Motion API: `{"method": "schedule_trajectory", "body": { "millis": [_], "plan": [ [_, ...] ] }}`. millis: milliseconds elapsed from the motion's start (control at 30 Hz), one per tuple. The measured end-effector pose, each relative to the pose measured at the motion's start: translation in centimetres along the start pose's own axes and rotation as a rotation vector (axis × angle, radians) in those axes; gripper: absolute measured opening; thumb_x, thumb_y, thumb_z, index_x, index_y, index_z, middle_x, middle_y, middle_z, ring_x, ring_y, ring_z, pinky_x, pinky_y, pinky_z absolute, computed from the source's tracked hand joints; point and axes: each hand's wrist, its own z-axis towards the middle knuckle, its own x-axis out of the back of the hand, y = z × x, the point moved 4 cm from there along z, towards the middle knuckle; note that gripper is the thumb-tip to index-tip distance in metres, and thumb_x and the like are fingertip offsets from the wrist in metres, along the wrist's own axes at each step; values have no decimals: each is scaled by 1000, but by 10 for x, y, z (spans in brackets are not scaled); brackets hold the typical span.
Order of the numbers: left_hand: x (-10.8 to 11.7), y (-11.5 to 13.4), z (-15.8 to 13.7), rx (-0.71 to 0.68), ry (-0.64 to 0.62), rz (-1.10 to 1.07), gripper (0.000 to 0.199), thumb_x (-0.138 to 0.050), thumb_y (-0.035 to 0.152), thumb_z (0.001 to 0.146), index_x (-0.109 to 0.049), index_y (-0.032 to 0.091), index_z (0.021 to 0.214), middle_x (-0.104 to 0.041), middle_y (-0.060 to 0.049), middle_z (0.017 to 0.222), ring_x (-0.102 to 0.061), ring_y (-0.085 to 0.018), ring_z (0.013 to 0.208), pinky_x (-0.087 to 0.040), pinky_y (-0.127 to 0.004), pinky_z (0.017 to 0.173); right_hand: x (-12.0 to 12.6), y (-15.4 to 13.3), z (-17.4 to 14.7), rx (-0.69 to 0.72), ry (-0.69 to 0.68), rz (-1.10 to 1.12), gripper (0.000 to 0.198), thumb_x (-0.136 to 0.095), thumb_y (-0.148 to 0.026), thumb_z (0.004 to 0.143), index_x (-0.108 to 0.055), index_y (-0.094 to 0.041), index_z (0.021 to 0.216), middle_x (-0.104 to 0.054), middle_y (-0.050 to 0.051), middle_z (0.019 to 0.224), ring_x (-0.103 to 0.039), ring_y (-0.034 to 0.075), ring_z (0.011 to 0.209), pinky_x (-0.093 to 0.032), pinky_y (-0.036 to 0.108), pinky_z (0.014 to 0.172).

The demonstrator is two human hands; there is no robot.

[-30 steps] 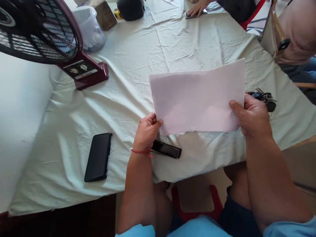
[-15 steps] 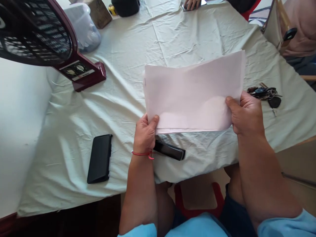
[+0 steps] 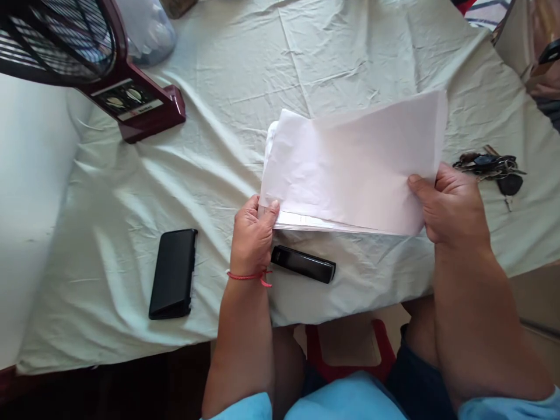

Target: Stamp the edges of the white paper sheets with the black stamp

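Note:
A stack of white paper sheets (image 3: 359,163) is held above the table between both hands, its top sheet bowed and lifted a little from those beneath. My left hand (image 3: 254,233), with a red string round the wrist, pinches the lower left corner, thumb on top. On the lower right edge my right hand (image 3: 455,201) grips the sheets, thumb over the front and fingers behind. A black stapler (image 3: 304,264) lies on the cloth just below the paper, near my left wrist. Farther left lies a black phone in a case (image 3: 174,274).
A pale green cloth (image 3: 227,76) covers the table, with wrinkles. A dark red fan (image 3: 149,108) stands at the left, a clear plastic container (image 3: 153,35) behind it. A bunch of keys (image 3: 492,166) lies by my right hand. A red stool (image 3: 312,350) shows below the table edge.
The top sheet has lifted and shifted at its left side, showing sheets beneath. My right hand has moved slightly right. The camera view has tilted downward, and the far hand is out of sight.

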Motion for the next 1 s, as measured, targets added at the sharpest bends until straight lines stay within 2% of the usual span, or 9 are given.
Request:
{"method": "schedule_trajectory", "body": {
  "millis": [100,200,400,467,600,667,833,933,1000],
  "plan": [
    [2,-2,-1,-7,-18,49,35,-96,45,87,-76,22,105,-83,-2,93,-78,-23,94,-63,-33,91,-1,1,0,-17,6,8,26,-83,-28,81,-88,-29,106,-84,-1,90,-74,16,78,-66,30,73],
    [5,0,-3,-26,-27,118,36,-92,45,91,-73,23,113,-81,-3,99,-77,-23,97,-61,-34,92,-4,-2,0,0,62,57,25,-81,-26,79,-86,-25,103,-85,0,92,-76,16,82,-68,33,82],
    [21,35,-22,-275,187,455,51,-94,35,91,-68,28,135,-75,-4,116,-73,-24,109,-58,-37,97,-4,-5,1,49,186,113,19,-80,-23,74,-81,-22,93,-88,3,102,-78,17,93,-69,36,97],
    [13,50,-32,-372,-26,557,42,-94,39,97,-73,30,132,-79,-7,127,-75,-29,120,-59,-42,106,-3,-6,1,49,225,122,17,-79,-21,74,-81,-21,91,-89,4,105,-77,16,94,-67,34,95],
    [-19,51,-60,-409,-895,739,52,-97,27,95,-78,34,143,-80,-10,153,-68,-36,155,-52,-53,136,-3,-7,1,49,260,143,17,-79,-19,74,-82,-20,90,-90,6,108,-78,16,94,-66,32,92],
    [-25,42,-66,-408,-1068,911,52,-89,13,93,-80,31,140,-81,-12,151,-69,-40,154,-52,-59,136,-3,-6,1,55,254,141,19,-80,-19,74,-83,-20,92,-90,6,108,-78,16,95,-67,32,94],
    [-9,30,-49,-364,-858,1125,26,-77,15,96,-84,28,117,-81,-10,115,-79,-34,107,-65,-48,96,-5,-2,0,76,230,110,23,-78,-18,76,-87,-20,98,-89,3,104,-76,15,92,-68,32,97],
    [4,34,-39,-324,-750,1088,33,-84,21,94,-87,32,124,-83,-10,117,-79,-34,102,-64,-48,91,-8,-1,1,68,205,102,27,-77,-17,79,-87,-19,103,-90,4,110,-77,15,95,-68,31,97],
    [5,38,-38,-279,-764,1010,31,-90,29,93,-91,34,124,-85,-9,119,-80,-34,104,-63,-47,93,-9,-1,1,50,203,114,27,-76,-15,79,-87,-19,103,-89,4,108,-76,14,95,-68,30,98]
  ]
}}
